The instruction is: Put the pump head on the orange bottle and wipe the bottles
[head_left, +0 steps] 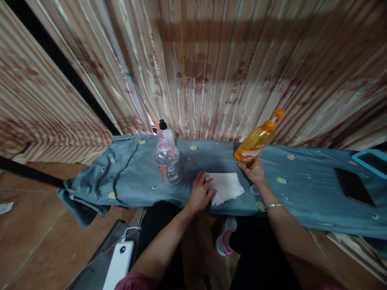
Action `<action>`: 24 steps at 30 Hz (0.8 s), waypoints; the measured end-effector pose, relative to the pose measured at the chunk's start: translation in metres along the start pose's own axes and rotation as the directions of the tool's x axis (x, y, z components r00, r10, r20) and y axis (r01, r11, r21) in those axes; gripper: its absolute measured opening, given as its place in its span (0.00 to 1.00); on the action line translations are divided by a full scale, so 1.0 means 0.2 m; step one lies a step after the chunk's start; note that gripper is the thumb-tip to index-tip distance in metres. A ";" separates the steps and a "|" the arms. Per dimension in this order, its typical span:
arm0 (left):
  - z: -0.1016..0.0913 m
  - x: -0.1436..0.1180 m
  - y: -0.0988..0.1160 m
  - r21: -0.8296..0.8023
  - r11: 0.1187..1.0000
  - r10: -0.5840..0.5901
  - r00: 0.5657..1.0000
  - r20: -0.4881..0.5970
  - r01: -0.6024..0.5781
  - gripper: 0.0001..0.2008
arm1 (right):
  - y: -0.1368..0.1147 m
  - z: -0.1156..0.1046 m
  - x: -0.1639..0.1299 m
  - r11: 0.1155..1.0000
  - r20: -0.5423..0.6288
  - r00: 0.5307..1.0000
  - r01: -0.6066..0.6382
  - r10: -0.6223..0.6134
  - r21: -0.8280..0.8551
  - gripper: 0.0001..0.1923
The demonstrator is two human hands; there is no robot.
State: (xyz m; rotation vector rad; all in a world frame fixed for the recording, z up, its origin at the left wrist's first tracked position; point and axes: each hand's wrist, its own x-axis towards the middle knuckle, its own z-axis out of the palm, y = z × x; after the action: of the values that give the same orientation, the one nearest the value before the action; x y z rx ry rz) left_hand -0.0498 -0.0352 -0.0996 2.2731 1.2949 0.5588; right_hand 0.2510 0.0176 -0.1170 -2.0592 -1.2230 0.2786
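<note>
A white piece of cloth or paper (227,187) with ragged edges lies flat on the teal tablecloth (136,173). My left hand (202,192) rests palm down at its left side, fingers stretched out and touching its edge. Just right of the sheet, my right hand (254,170) is closed by the base of an orange pump bottle (255,141). Something small and dark shows at its fingertips, too unclear to name. The bottle holds amber liquid and appears tilted to the right. A small clear round disc (254,189) lies beside my right wrist.
Left of centre stand a clear plastic jar (172,171) and, behind it, a bottle with a black cap (163,125). A dark phone (354,187) and a blue-framed device (373,161) lie at the right. A striped curtain (196,60) hangs behind; a white power bank (119,264) sits lower left.
</note>
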 end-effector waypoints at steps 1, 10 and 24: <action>0.00 0.01 -0.01 0.010 0.999 -0.037 0.999 -0.015 0.037 0.23 | 0.02 -0.01 -0.02 0.998 0.022 1.000 0.009 -0.007 -0.054 0.37; 0.01 0.04 -0.04 -0.037 0.998 -0.060 0.998 -0.014 0.060 0.30 | 0.10 -0.11 -0.20 0.926 0.264 0.953 0.227 -0.148 -0.301 0.26; -0.18 -0.05 0.17 -0.252 0.956 0.103 0.975 -0.198 -0.152 0.28 | -0.20 0.19 -0.39 0.866 0.298 0.834 0.498 -0.465 -0.041 0.35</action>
State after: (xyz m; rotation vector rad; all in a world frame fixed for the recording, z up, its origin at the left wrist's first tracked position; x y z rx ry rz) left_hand -0.0516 -0.0523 -0.0531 2.1289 1.0826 0.9477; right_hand 0.1627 -0.0179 -0.1305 -1.7617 -1.9284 0.2646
